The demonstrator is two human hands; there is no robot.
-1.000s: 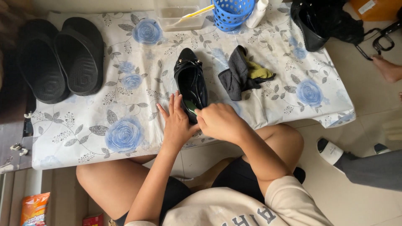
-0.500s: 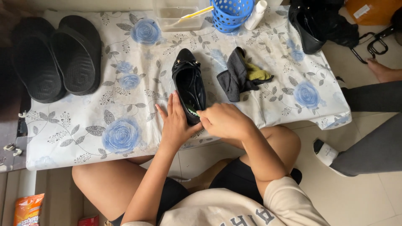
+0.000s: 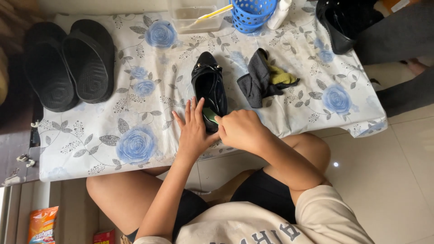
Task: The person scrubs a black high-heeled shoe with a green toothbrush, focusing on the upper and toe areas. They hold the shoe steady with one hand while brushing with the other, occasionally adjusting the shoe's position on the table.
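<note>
Floor: pale glossy tiles (image 3: 389,180), a small light glint on one.
Furniture: low table under a blue-rose cloth (image 3: 135,104).

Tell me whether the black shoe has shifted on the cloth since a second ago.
No. The black shoe lies beside the same dark rag, toe toward the blue basket, heel between both hands.

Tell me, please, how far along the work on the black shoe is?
Done: nothing I can confirm. In hand: the left hand steadies the black shoe at its heel while the right hand presses something green inside it. Left: the dark cloths and black sandals lie untouched on the floral tablecloth.
</note>
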